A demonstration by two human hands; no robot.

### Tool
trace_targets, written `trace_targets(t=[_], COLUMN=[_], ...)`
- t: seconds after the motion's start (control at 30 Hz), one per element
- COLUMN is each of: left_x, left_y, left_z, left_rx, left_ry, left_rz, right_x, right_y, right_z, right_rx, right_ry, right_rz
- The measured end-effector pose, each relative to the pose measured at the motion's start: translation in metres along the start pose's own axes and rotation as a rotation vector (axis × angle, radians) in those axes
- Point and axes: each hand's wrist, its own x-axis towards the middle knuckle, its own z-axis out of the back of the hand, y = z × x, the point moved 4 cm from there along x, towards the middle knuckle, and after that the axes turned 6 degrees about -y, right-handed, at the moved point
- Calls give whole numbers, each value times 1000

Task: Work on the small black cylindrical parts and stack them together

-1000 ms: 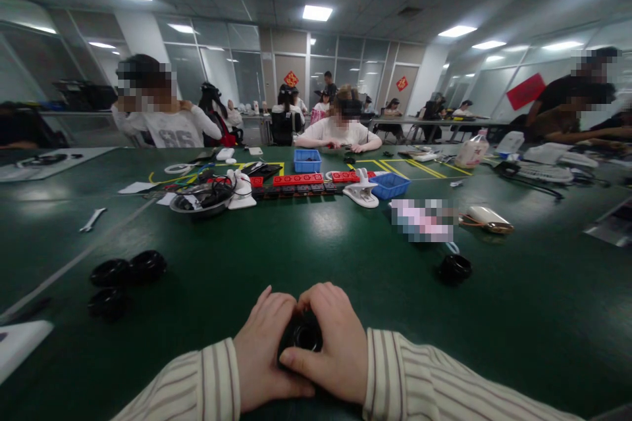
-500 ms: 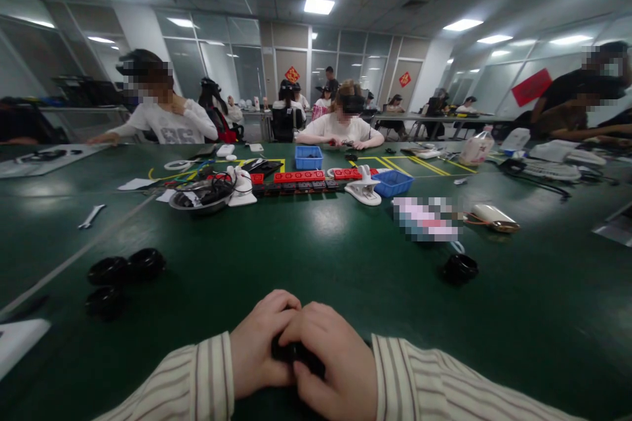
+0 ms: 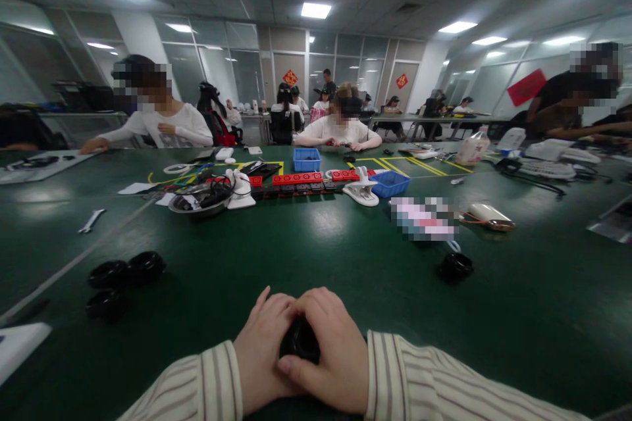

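Both my hands are cupped around a small black round part [image 3: 299, 341] at the near edge of the green table [image 3: 316, 263]. My left hand [image 3: 259, 348] grips its left side, fingers curled over the top. My right hand [image 3: 330, 348] wraps its right side, thumb pressed along the front. Most of the part is hidden between the hands, so its shape is unclear. Striped sleeves cover both forearms.
Three black rings [image 3: 121, 279] lie at the left, one more black ring [image 3: 455, 266] at the right. A wrench [image 3: 91, 220], a metal bowl of cables [image 3: 200, 198], red strips [image 3: 298, 179] and blue bins [image 3: 307, 159] lie farther back. People sit across the table.
My hands turned the black part between them: the right hand covered it half a second ago, and now it shows again between the thumbs. Nothing else on the table moved.
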Motion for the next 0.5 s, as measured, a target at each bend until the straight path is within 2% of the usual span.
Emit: trace_targets(t=[0.1, 0.37, 0.5], left_x=[0, 4, 4], left_y=[1, 10, 12], left_z=[-1, 0, 0], left_rx=[10, -72, -62], left_ry=[3, 94, 100], left_rz=[23, -86, -107], right_x=[0, -2, -3], right_y=[-2, 9, 14], right_z=[-3, -3, -2], right_rx=[-81, 81, 152], right_ry=[49, 117, 137], right_rz=[-34, 282, 357])
